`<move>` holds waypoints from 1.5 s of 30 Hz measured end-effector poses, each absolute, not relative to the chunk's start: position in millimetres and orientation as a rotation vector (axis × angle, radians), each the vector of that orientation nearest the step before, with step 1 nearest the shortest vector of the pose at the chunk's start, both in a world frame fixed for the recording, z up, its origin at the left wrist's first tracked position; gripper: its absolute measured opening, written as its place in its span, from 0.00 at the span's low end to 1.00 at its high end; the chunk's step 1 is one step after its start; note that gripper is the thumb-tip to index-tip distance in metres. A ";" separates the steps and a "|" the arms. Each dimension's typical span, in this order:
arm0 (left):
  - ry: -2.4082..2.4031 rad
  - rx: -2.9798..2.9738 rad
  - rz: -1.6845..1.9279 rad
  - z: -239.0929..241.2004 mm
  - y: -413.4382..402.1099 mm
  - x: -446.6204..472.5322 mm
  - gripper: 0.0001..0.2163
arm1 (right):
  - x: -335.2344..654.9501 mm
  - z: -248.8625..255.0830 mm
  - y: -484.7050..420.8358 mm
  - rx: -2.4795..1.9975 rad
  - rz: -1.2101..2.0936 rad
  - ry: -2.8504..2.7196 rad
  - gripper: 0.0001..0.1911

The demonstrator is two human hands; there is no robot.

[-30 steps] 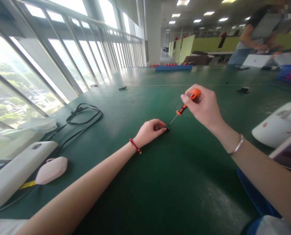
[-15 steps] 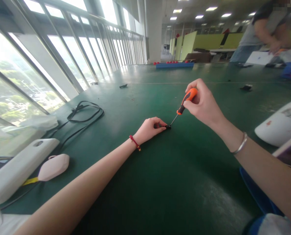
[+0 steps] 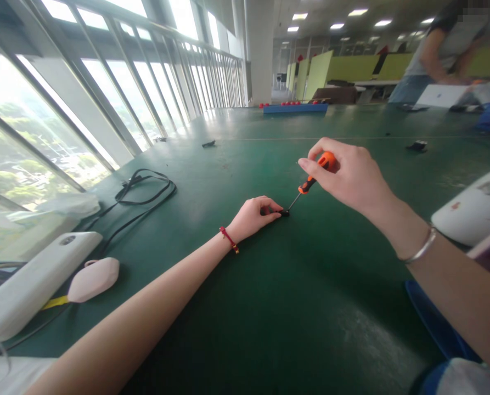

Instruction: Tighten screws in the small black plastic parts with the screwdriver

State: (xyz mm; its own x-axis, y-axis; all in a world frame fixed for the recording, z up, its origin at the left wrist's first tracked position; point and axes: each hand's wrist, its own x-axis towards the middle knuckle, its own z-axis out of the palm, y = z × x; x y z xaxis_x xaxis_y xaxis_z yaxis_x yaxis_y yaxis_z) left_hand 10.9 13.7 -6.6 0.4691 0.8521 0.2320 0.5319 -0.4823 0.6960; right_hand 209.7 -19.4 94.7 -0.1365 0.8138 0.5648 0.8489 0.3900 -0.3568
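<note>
Near the middle of the green table, my left hand pinches a small black part between thumb and fingertips, holding it against the tabletop. What kind of part it is I cannot make out. An orange and black screwdriver leans up to the right, its tip at the right end of the black part. My right hand is at the top of the handle, with thumb and forefinger reaching past it on the left. The palm side and the other fingers are largely hidden.
A black cable, a white power bank-like block and a pale pink case lie at left. A blue tray with red pieces stands far back. A white object sits at right. Another person stands at the far right.
My right hand has rolled over the screwdriver handle, its thumb and forefinger now stretched further left and the wrist further right. My left hand keeps its pinch on the black part.
</note>
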 end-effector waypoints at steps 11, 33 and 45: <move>1.122 2.193 0.778 -8.4 13.4 10.0 0.10 | 208.0 97.8 -23.1 -1.505 -0.100 -1.985 0.17; 1.105 2.216 0.768 -7.0 12.4 9.7 0.10 | 205.9 98.5 -25.1 -1.412 0.071 -1.986 0.09; 1.104 2.235 0.758 -7.1 12.9 9.7 0.10 | 206.5 96.8 -23.2 -1.416 0.082 -1.953 0.12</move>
State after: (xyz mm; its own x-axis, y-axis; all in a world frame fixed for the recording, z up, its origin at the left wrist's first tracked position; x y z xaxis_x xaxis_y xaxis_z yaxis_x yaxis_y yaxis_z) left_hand 9.7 12.9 -7.1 0.5086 0.8247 0.2474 0.5276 -0.5256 0.6674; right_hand 206.5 -23.2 96.8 -0.1456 0.8515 0.5037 0.8063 0.3971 -0.4384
